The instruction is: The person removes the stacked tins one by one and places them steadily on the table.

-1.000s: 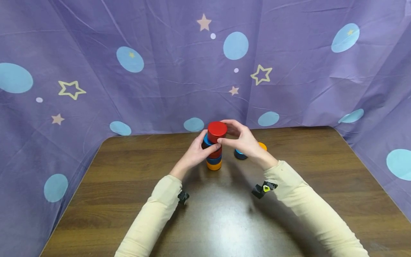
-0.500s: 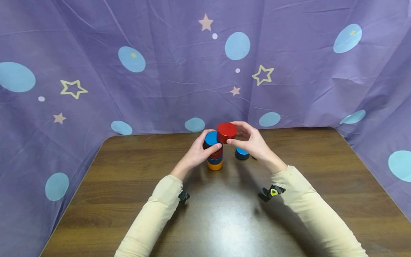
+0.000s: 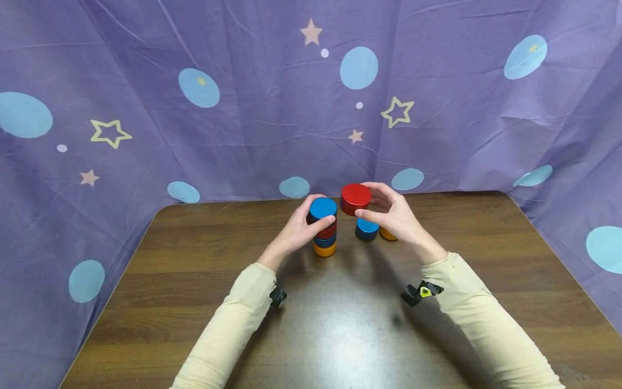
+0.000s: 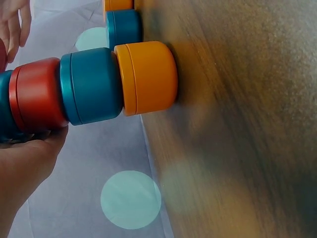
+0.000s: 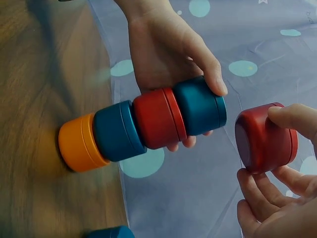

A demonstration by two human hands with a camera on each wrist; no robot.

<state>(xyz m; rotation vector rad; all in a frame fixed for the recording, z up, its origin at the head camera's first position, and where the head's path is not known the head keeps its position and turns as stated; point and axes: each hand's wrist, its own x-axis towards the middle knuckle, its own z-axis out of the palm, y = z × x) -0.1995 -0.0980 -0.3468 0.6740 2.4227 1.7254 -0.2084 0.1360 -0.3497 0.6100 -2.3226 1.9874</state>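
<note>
- Holding a lifted red canister (image 3: 356,199), the right hand (image 3: 399,219) pinches it between thumb and fingertips, spread about as wide as its body.
- That canister is in the air, just right of the upper end of a stack (image 3: 324,232) and apart from it.
- The left hand (image 3: 297,230) curls round the stack's upper part, its thumb across the top blue canister (image 5: 199,105) and its fingers behind.
- Below that blue one come a second red canister (image 5: 157,119), a lower blue canister (image 5: 118,131) and an orange canister (image 5: 81,144), which stands on the table (image 3: 194,302).
- Beneath the right hand are another blue canister (image 3: 366,230) and another orange one (image 3: 387,234), partly hidden.
</note>
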